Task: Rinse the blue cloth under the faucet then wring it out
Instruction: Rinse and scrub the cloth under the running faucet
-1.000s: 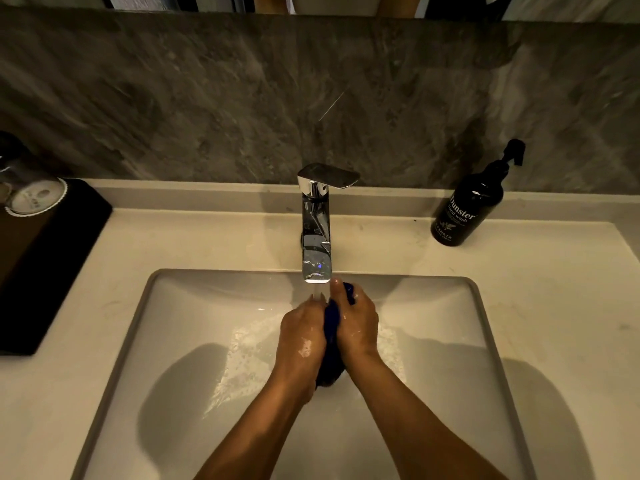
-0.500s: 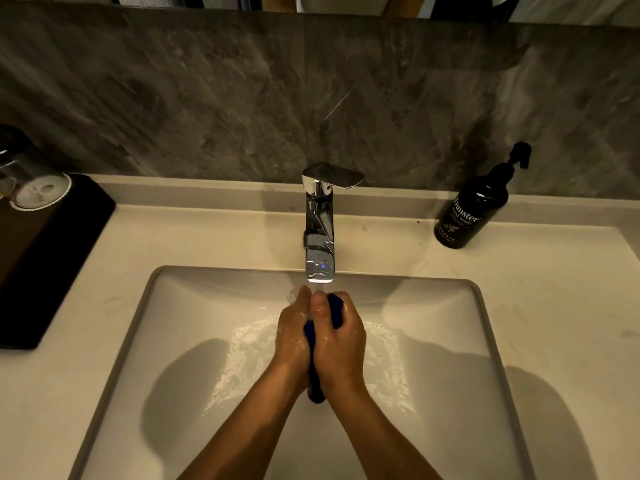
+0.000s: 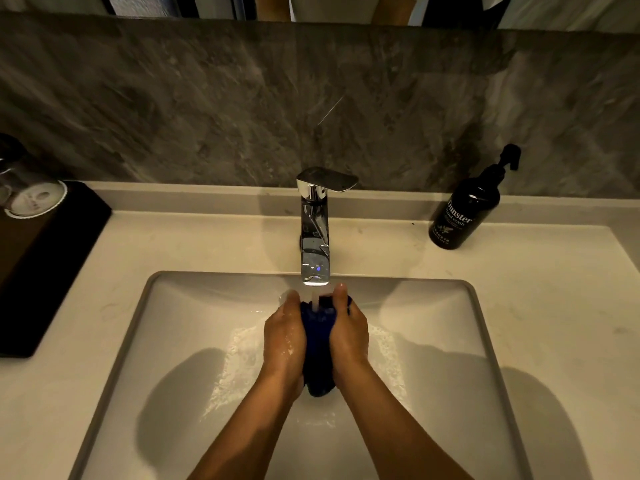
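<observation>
Two bare hands hold a dark blue wet cloth [image 3: 318,344] over the middle of the white square sink [image 3: 138,341]. The left hand [image 3: 284,336] and the right hand [image 3: 348,332] press the cloth from both sides, with the fingers curled around it. The cloth is bunched up between the palms, and its bottom end hangs down below the wrists. A thin stream of water [image 3: 315,299] falls from the shiny silver faucet [image 3: 315,233] right onto the top of the cloth. The faucet stands at the back edge of the pale counter [image 3: 554,306]. A black pump bottle of hand wash [image 3: 467,213] stands near the back right corner. A black flat tray [image 3: 45,265] sits at the left edge with a clear glass [image 3: 27,188] on it
</observation>
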